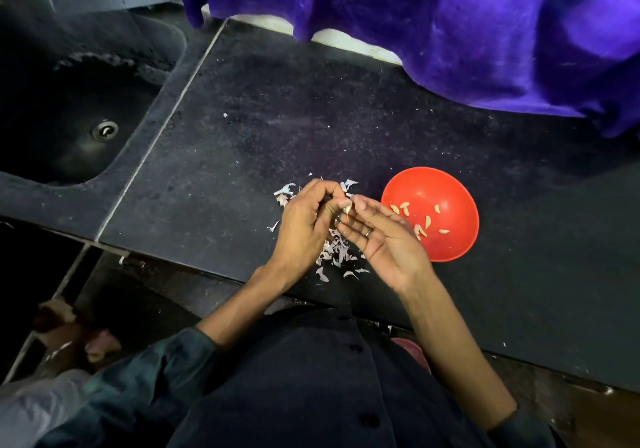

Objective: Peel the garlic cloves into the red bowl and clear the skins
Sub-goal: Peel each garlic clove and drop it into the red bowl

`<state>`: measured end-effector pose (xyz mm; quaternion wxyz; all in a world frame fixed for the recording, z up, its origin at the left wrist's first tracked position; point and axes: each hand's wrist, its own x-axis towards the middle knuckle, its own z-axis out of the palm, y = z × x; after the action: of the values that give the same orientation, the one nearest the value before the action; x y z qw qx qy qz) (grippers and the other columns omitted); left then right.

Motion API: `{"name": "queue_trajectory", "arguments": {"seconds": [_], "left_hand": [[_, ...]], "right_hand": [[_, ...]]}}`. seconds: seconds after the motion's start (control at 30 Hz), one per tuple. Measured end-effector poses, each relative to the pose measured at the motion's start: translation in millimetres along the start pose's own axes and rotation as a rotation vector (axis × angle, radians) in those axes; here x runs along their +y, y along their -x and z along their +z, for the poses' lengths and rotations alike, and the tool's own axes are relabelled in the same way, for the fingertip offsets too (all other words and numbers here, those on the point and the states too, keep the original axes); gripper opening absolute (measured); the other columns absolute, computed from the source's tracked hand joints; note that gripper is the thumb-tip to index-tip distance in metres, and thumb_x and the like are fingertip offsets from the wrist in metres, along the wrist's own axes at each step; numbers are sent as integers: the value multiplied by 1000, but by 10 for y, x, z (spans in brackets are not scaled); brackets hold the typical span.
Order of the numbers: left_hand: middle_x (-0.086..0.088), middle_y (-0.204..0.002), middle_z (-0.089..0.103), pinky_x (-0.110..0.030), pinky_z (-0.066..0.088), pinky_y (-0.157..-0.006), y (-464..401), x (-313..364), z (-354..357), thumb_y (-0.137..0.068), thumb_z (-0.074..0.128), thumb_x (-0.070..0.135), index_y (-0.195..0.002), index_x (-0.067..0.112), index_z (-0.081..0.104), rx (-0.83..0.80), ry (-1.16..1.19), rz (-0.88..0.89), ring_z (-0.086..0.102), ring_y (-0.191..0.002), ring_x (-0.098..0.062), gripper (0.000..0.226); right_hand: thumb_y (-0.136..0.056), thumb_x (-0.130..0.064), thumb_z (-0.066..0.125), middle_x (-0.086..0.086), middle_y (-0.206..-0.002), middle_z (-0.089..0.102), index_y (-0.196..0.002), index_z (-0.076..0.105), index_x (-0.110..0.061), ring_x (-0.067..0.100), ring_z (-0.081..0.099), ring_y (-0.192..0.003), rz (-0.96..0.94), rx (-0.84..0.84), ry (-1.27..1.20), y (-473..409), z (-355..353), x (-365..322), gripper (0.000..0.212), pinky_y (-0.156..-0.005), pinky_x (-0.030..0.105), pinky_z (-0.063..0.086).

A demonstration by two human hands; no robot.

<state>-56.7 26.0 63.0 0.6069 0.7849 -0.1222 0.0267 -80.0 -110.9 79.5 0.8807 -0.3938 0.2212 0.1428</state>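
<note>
A red bowl (446,188) sits on the dark counter, right of my hands, with several peeled garlic cloves (427,221) lying inside. My left hand (304,219) and my right hand (384,240) meet above a heap of pale garlic skins (334,252). Between their fingertips is one garlic clove (347,209); the curled left fingers pinch it, and the right thumb and forefinger pinch its upper end. The other right fingers lie fairly straight, one wearing a ring. More skins (285,191) lie just beyond the left hand.
The black counter (259,129) stretches away from me. A dark sink (79,108) with a metal drain lies at the left. Purple cloth (450,22) hangs over the counter's far right. The counter's near edge runs under my forearms.
</note>
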Motion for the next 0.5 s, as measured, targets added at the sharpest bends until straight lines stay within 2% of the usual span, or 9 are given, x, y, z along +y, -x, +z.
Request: {"name": "queue_trajectory", "arguments": {"seconds": [0.17,0.27,0.5], "left_hand": [[9,-85,55,-16,43,-69,-9,16,-19,-93,59,4,-87,20,59,-52,-19,33,54,-75,-3,17],[5,-92,53,-17,45,-71,-15,14,-25,-94,60,8,-89,16,63,-56,-38,34,54,-78,-4,10],[5,-93,50,-11,41,-71,1,23,-11,-94,58,9,-90,6,62,-23,-114,76,51,-80,-1,7]], "right_hand": [[-79,-6,61,6,-80,68,-104,68,-3,11,65,-68,64,-40,-40,-37,4,6,26,-66,25,58],[-79,-4,59,6,-79,68,-93,76,-4,10,65,-67,107,-72,-87,-39,8,-5,22,-66,25,58],[-78,-1,58,9,-81,69,-78,75,-6,14,68,-67,144,-43,-165,-21,55,-7,17,-61,26,58]]}}
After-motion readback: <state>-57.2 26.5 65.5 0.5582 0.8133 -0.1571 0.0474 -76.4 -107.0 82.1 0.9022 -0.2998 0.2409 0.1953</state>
